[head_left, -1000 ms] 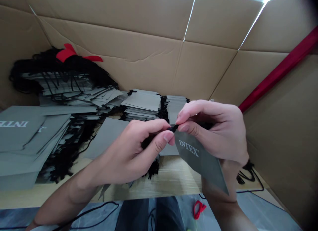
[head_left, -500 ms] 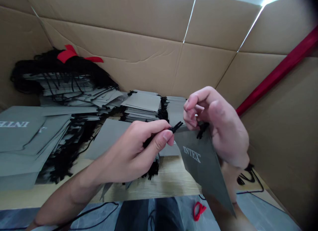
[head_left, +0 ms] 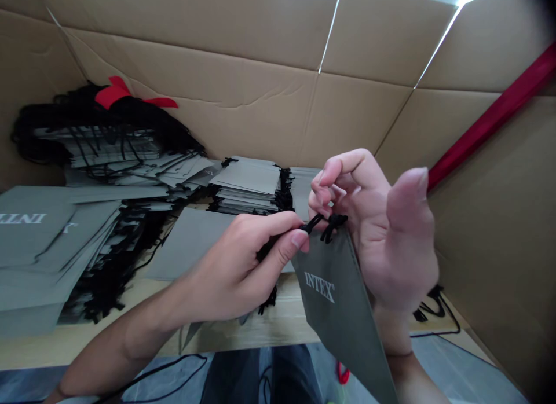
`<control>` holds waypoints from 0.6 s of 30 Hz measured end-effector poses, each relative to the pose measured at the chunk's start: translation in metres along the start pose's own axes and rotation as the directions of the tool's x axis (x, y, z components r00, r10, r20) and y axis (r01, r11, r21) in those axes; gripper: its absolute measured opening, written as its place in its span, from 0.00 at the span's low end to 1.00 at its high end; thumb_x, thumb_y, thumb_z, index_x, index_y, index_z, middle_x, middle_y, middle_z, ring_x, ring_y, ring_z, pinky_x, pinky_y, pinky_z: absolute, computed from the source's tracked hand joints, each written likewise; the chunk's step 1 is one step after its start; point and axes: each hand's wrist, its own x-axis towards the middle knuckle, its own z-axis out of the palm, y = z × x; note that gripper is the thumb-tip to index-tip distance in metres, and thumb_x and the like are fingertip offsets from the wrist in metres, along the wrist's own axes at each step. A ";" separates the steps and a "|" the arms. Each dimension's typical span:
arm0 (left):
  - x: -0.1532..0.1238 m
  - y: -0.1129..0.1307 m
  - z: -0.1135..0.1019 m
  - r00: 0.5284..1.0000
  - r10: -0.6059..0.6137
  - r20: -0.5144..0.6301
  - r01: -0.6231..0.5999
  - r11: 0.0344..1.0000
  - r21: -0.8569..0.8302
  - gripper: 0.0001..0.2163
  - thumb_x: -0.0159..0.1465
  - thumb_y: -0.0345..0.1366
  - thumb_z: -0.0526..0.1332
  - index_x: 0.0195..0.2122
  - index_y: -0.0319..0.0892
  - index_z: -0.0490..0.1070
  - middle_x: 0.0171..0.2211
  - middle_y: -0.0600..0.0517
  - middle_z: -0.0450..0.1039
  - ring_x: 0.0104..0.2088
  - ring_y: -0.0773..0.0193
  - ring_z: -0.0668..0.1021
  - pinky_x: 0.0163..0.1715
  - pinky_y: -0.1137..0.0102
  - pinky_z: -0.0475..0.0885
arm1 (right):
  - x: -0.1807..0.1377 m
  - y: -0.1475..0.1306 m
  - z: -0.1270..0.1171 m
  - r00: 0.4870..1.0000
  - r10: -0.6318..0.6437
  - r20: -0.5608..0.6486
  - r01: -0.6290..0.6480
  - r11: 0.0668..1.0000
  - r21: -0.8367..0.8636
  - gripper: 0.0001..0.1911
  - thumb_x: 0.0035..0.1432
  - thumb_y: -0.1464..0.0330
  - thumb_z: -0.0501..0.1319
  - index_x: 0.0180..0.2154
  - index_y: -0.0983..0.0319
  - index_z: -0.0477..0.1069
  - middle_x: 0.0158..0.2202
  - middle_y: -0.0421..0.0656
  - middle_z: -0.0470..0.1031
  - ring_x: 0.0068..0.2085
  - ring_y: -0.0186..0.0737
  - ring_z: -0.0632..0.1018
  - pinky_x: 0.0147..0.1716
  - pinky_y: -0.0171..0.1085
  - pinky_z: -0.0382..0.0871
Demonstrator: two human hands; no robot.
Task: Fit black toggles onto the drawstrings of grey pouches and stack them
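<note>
My left hand (head_left: pixel 256 259) is closed, its thumb and forefinger pinching the looped end of a black cord (head_left: pixel 313 223). The cord belongs to a flat grey pouch (head_left: pixel 336 317) with white INTEX lettering, which hangs tilted below my hands. A black knot (head_left: pixel 333 226) sits at the pouch's upper right corner. Beside it is my right hand (head_left: pixel 365 224), palm towards me, with the thumb raised well apart. The other right fingers bend loosely behind the knot and cord; their exact contact is partly hidden. The pouch's right edge lies in front of the right palm and wrist.
Several grey pouches with black cords lie piled at left (head_left: pixel 87 242); another stack (head_left: pixel 247 184) stands mid-table. Behind it, black cords with a red tie (head_left: pixel 115 94) top a pile. Cardboard walls (head_left: pixel 217 74) enclose the wooden table (head_left: pixel 243 334). A black cable (head_left: pixel 452 317) lies right.
My right hand has shifted left and its thumb has spread outward. The pouch and its knot have moved left, closer to my left hand, which keeps its pinch on the cord.
</note>
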 end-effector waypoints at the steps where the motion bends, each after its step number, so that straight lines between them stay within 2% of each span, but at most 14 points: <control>1: -0.001 0.000 0.000 1.000 -0.001 -0.005 0.001 1.000 -0.008 0.14 0.82 0.33 0.56 0.36 0.44 0.69 0.26 0.61 0.65 0.24 0.73 0.66 0.26 0.75 0.62 | 0.000 0.001 0.001 0.999 -0.028 -0.018 0.028 1.000 -0.015 0.29 0.74 0.35 0.54 0.46 0.52 0.73 0.42 0.45 0.69 0.40 0.47 0.76 0.36 0.43 0.82; 5: -0.002 0.000 0.002 1.000 -0.008 -0.017 0.008 1.000 -0.028 0.14 0.82 0.35 0.56 0.37 0.43 0.72 0.27 0.60 0.70 0.25 0.72 0.69 0.27 0.74 0.64 | 0.000 0.004 0.004 0.992 -0.102 -0.073 0.094 0.991 -0.097 0.29 0.78 0.37 0.49 0.47 0.54 0.72 0.42 0.46 0.69 0.41 0.47 0.76 0.41 0.44 0.80; 10: -0.001 0.001 0.004 1.000 -0.019 -0.024 0.018 1.000 -0.009 0.16 0.83 0.38 0.57 0.37 0.41 0.74 0.29 0.57 0.73 0.27 0.71 0.73 0.28 0.71 0.65 | 0.001 0.004 0.005 0.994 -0.079 -0.081 0.069 0.991 -0.119 0.28 0.80 0.40 0.43 0.47 0.52 0.68 0.42 0.46 0.67 0.39 0.47 0.75 0.39 0.42 0.77; 18: -0.002 0.000 0.005 0.999 -0.040 -0.011 0.040 0.999 -0.033 0.16 0.84 0.40 0.56 0.39 0.41 0.74 0.30 0.56 0.76 0.28 0.70 0.75 0.28 0.70 0.66 | 0.002 0.002 0.005 0.998 -0.010 -0.056 0.016 0.994 0.107 0.27 0.74 0.37 0.59 0.46 0.53 0.73 0.41 0.43 0.66 0.36 0.42 0.71 0.30 0.38 0.76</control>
